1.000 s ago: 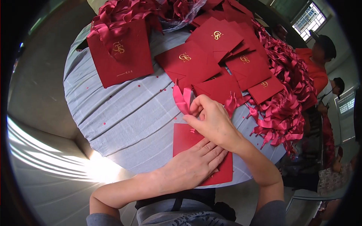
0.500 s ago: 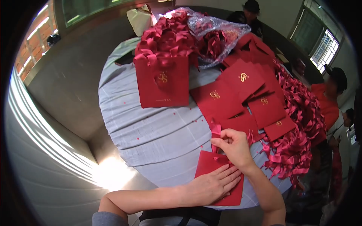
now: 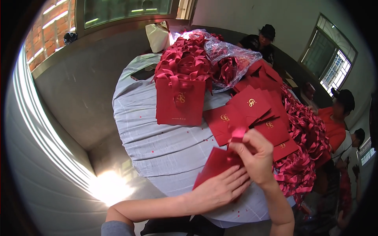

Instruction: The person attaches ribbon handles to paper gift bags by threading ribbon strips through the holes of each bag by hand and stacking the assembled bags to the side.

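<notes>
The left hand lies flat, fingers spread, on a flat red paper bag at the near edge of the round table, which has a pale cloth over it. The right hand pinches a red ribbon just above that bag. Beyond them, more flat red bags lie fanned and overlapping. A finished red bag with ribbon handles stands further back, before a heap of ribbons and clear plastic wrap. More ribbons spill along the table's right edge.
</notes>
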### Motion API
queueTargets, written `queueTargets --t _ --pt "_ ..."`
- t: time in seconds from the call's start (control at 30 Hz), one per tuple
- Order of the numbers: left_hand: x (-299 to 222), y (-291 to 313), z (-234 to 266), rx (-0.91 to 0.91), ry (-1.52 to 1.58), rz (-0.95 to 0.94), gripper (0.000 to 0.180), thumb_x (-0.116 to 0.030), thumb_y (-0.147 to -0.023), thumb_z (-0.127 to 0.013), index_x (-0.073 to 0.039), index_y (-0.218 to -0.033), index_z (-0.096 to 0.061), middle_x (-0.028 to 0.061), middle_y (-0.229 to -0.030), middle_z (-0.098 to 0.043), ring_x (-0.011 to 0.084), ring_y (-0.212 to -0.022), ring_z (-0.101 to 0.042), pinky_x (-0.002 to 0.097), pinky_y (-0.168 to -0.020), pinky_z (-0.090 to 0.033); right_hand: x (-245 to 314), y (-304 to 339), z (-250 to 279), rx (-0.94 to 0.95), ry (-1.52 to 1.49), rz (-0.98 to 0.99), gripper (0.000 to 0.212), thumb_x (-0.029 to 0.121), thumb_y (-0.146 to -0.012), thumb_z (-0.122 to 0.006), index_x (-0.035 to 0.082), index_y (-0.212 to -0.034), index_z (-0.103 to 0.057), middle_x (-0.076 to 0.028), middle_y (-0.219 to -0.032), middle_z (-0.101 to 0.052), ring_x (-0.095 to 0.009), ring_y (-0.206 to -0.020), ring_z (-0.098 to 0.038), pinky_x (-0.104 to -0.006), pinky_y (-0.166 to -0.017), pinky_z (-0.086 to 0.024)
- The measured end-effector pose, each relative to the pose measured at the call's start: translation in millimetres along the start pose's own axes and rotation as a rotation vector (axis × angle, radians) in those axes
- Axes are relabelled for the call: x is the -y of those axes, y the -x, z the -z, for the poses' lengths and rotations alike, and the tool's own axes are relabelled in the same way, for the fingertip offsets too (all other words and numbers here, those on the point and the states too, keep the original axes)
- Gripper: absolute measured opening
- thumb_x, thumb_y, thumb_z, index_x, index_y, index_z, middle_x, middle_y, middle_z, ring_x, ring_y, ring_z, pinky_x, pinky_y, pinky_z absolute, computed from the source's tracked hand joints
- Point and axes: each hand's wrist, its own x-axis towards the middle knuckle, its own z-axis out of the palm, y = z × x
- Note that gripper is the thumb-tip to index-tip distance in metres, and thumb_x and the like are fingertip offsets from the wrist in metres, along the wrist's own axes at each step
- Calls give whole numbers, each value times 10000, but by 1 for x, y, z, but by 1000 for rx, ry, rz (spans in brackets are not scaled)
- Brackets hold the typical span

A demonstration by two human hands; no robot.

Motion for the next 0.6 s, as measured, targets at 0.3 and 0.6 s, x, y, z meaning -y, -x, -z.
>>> queueTargets --t 0.3,0.6 --pt "89 8 63 -206 124 203 310 -24 -756 -572 26 -1061 -554 186 -994 -574 343 -889 -587 405 -771 -492 20 -110 -75 -20 105 471 116 16 -783 -694 -38 -851 -616 -79 -769 -593 -148 -682 -591 -268 -613 -485" --pt "152 84 94 -577 -304 650 295 76 -697 -563 -11 -978 -542 164 -971 -542 333 -952 -505 401 -854 -399 -47 -96 -100 159 73 261 195 83 -797 -661 3 -972 -626 -134 -914 -602 -298 -881 -597 -378 -782 -477"
